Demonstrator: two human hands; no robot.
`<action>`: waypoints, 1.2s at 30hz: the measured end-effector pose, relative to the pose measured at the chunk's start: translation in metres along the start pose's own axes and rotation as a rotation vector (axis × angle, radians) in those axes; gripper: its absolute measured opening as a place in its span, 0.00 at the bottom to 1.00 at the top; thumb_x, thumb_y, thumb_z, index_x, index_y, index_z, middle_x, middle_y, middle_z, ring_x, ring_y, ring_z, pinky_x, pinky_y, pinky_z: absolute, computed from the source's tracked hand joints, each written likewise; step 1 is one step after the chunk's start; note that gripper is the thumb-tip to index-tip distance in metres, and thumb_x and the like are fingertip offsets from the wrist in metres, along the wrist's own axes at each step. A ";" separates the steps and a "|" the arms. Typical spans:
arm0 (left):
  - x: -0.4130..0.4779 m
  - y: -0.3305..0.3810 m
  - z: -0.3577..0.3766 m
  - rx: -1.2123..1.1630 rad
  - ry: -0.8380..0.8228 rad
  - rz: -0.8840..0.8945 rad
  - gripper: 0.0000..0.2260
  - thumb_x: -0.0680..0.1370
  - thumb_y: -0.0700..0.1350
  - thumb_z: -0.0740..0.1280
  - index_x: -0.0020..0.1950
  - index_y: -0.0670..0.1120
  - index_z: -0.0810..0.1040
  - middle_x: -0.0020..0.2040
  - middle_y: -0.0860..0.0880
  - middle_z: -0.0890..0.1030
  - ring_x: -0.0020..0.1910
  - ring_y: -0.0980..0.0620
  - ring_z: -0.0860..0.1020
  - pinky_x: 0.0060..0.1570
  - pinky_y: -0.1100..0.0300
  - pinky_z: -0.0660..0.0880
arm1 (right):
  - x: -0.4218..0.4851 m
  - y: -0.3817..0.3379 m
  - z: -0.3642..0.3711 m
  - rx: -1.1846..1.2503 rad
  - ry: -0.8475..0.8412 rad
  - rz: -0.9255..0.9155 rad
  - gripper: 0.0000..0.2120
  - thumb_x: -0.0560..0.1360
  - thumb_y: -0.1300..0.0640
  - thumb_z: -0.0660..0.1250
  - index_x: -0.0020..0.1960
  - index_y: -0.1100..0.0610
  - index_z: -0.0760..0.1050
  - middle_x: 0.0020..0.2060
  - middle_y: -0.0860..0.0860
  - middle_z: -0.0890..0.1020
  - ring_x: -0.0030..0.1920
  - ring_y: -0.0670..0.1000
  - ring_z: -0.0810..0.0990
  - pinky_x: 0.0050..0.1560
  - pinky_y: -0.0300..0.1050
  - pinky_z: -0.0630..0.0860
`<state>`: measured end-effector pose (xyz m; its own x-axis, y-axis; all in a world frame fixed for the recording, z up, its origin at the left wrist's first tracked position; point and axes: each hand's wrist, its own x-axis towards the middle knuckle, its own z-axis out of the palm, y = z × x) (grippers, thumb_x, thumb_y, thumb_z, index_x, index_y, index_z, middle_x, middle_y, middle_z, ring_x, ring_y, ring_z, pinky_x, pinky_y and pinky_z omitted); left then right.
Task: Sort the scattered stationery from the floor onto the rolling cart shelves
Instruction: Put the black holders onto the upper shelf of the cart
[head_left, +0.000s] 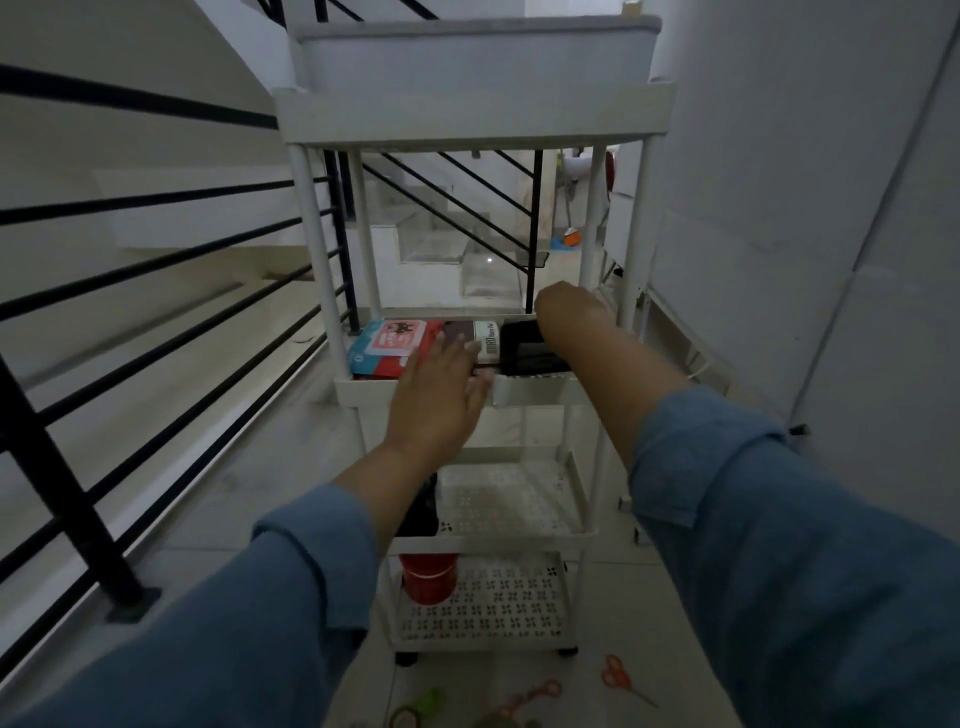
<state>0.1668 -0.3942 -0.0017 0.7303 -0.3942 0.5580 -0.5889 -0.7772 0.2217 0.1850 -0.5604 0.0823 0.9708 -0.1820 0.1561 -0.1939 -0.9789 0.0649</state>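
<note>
The rolling cart (467, 111) stands in a narrow landing, with a black railing (156, 265) close on its left and a white wall (779, 156) close on its right, stairs beyond. On its second shelf (530, 391) lie a red-and-blue pack (392, 343), a brown-and-white pad (488, 343) and a black case (530, 348), side by side and filling the width. The left hand (441, 389) reaches over the shelf's front lip, fingers straight and spread, tips on the pad. The right hand (563, 306) bends down over the black case; its fingers are hidden, so its grip cannot be told. Lower shelves hold a black object (421, 512) and a red tub (428, 577). Orange scissors (618, 675) and green scissors (423, 704) lie on the floor before the cart.
</note>
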 end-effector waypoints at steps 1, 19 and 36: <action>-0.005 0.000 0.005 0.094 -0.055 0.003 0.22 0.82 0.54 0.49 0.75 0.50 0.61 0.76 0.50 0.60 0.77 0.50 0.52 0.74 0.52 0.47 | -0.001 -0.001 0.004 -0.016 0.000 0.011 0.16 0.76 0.67 0.60 0.64 0.66 0.69 0.63 0.60 0.74 0.63 0.57 0.74 0.63 0.48 0.69; -0.018 0.001 0.023 0.151 -0.123 -0.047 0.24 0.82 0.55 0.47 0.77 0.51 0.53 0.78 0.50 0.52 0.77 0.49 0.46 0.74 0.56 0.40 | 0.002 -0.001 0.026 0.258 0.033 -0.079 0.18 0.80 0.57 0.60 0.68 0.55 0.71 0.64 0.58 0.73 0.63 0.57 0.73 0.63 0.46 0.71; -0.020 0.003 0.026 0.071 -0.100 -0.064 0.22 0.82 0.54 0.49 0.76 0.49 0.57 0.78 0.49 0.54 0.77 0.49 0.46 0.74 0.56 0.42 | -0.004 0.005 0.045 0.286 0.143 0.002 0.19 0.79 0.50 0.60 0.65 0.59 0.71 0.63 0.59 0.70 0.61 0.58 0.72 0.55 0.45 0.70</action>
<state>0.1590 -0.4014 -0.0332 0.7986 -0.3864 0.4615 -0.5163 -0.8339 0.1952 0.1861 -0.5688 0.0377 0.9369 -0.1887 0.2944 -0.1287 -0.9688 -0.2117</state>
